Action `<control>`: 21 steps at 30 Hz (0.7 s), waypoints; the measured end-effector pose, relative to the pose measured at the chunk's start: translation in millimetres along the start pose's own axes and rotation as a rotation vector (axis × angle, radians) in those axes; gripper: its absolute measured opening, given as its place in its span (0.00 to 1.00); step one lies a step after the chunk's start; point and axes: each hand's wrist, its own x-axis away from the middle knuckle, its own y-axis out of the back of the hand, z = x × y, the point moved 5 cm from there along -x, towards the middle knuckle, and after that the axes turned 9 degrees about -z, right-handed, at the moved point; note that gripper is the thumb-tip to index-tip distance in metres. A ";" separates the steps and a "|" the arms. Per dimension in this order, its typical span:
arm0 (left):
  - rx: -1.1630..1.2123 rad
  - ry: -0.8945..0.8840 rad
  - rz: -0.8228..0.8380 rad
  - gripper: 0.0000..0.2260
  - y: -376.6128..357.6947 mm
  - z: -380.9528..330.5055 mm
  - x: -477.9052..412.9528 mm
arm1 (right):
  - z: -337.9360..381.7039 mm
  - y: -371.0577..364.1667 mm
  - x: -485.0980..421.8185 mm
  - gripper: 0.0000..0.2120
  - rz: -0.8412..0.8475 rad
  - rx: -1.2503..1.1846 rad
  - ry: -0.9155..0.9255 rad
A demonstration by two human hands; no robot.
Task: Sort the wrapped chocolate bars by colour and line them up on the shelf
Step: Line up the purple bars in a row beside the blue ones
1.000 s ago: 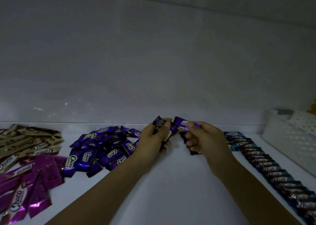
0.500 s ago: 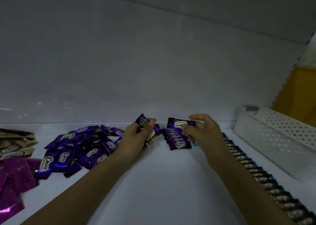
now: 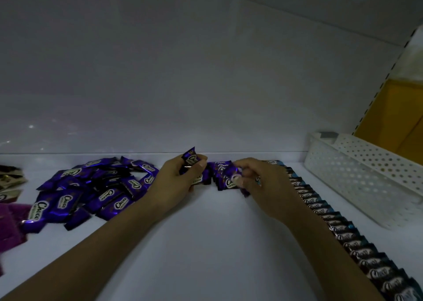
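Observation:
My left hand [image 3: 180,179] grips a small bunch of purple wrapped chocolate bars [image 3: 191,160] near the back of the white shelf [image 3: 206,243]. My right hand [image 3: 258,181] pinches one purple bar [image 3: 230,177] at the front of a short row of purple bars [image 3: 217,166] standing by the back wall. A loose heap of purple bars [image 3: 96,188] lies to the left. A long line of blue bars [image 3: 343,227] runs along the right, partly hidden by my right forearm.
A white perforated basket [image 3: 366,177] stands at the right end of the shelf. Magenta bars [image 3: 11,223] and beige-brown bars [image 3: 9,179] lie at the far left edge. A yellow surface [image 3: 396,122] shows beyond the shelf upright.
The camera has swung right, pushing the left piles toward the edge. My right hand has lowered onto the front bar of the short purple row. My left hand still holds its bunch.

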 end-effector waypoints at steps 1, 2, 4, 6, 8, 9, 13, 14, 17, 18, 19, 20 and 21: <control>-0.006 0.000 -0.001 0.06 0.3 0.4 -0.2 | 0.0 -1.4 1.9 0.05 0.038 -0.009 -0.008; -0.011 -0.002 -0.001 0.06 0.2 0.6 -0.5 | -1.4 -2.9 3.1 0.06 0.055 -0.030 -0.018; -0.011 -0.006 0.000 0.06 -0.2 0.6 -0.8 | -4.3 -5.5 3.7 0.06 0.070 0.009 0.016; -0.011 -0.005 0.004 0.06 -0.6 0.2 -1.1 | -6.4 -7.6 3.2 0.07 0.067 0.102 0.043; 0.000 -0.002 0.008 0.05 -0.8 0.0 -0.4 | -8.4 -9.1 1.3 0.08 0.068 0.165 0.040; 0.001 0.000 0.006 0.05 -1.0 -0.2 -0.1 | -8.9 -10.2 0.4 0.08 0.068 0.181 0.038; 0.000 0.000 0.007 0.05 -2.0 -3.0 1.6 | -7.2 -14.9 -2.2 0.09 0.029 0.213 0.036; 0.003 -0.005 0.009 0.05 -2.1 -4.2 1.9 | -6.3 -15.7 -2.7 0.09 0.016 0.227 0.046; 0.019 -0.011 0.012 0.05 -2.7 -6.1 3.5 | -7.8 -18.0 -4.2 0.09 0.001 0.250 0.061; 0.024 -0.009 0.013 0.05 -3.0 -6.3 3.9 | -8.4 -19.0 -4.1 0.09 0.010 0.258 0.059; 0.025 -0.005 0.014 0.05 -3.3 -6.3 3.8 | -8.8 -20.0 -3.9 0.09 0.014 0.263 0.059; 0.024 -0.003 0.016 0.05 -3.2 -6.0 3.4 | -8.0 -20.0 -3.7 0.10 -0.002 0.251 0.062; 0.017 -0.009 0.023 0.05 -3.4 -6.5 3.4 | -6.4 -18.7 -3.7 0.10 -0.044 0.211 0.067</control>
